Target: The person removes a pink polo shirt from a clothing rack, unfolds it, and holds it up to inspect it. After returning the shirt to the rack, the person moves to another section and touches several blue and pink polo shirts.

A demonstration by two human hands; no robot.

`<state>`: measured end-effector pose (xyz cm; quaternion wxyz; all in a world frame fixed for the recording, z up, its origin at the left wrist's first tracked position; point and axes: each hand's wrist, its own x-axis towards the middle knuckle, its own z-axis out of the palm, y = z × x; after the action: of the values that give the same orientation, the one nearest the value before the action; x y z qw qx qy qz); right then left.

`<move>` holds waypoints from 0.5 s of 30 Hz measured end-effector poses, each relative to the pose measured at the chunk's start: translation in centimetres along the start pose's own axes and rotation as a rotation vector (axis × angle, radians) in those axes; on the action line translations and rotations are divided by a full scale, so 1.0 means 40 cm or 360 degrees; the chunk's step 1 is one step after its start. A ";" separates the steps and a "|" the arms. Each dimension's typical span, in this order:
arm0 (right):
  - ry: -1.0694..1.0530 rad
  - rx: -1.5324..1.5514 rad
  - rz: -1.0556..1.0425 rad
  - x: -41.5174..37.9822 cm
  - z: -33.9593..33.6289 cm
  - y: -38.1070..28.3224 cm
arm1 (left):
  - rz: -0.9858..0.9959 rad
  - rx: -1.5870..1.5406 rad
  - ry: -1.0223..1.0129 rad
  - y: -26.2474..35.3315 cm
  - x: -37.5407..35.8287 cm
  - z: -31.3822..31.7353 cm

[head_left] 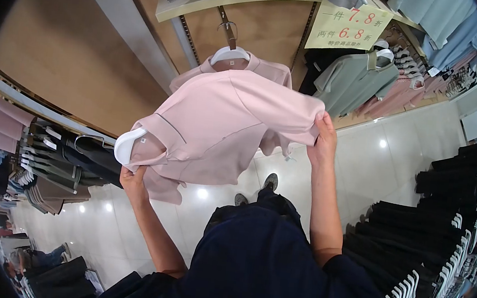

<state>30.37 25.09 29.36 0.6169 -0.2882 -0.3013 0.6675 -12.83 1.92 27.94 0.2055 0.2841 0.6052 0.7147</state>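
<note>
A pink shirt (213,117) on a white hanger (127,144) is stretched sideways between my two hands. My left hand (133,181) pinches it at the collar, just below the hanger. At the other side my right hand (325,136) grips the end of a sleeve, thumb on top. The shirt's lower part hangs down loosely over the floor. Behind it, a second pink shirt (270,71) hangs from a hook on the wall, partly covered by the held one.
Green-grey shirts (353,79) hang at the back right under a yellow sign (349,27). Black garments (404,236) on white hangers fill a rack at right. More clothes (53,170) hang at left. A person (44,258) is at the lower left, beyond the tiled floor (384,147).
</note>
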 end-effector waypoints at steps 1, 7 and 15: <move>-0.0053 0.0009 0.0048 -0.002 0.006 -0.002 | 0.0006 0.0009 0.0005 -0.002 0.001 -0.002; -0.0074 -0.0070 0.0343 -0.023 0.054 -0.010 | 0.0058 0.0067 0.0025 0.019 -0.004 0.014; 0.0061 -0.0227 0.0038 -0.045 0.082 -0.029 | 0.0145 0.0056 0.0146 0.029 -0.005 0.015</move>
<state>28.77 23.23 32.42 0.5926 -0.3478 -0.3329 0.6458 -12.22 2.01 29.12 0.1398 0.2820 0.6129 0.7248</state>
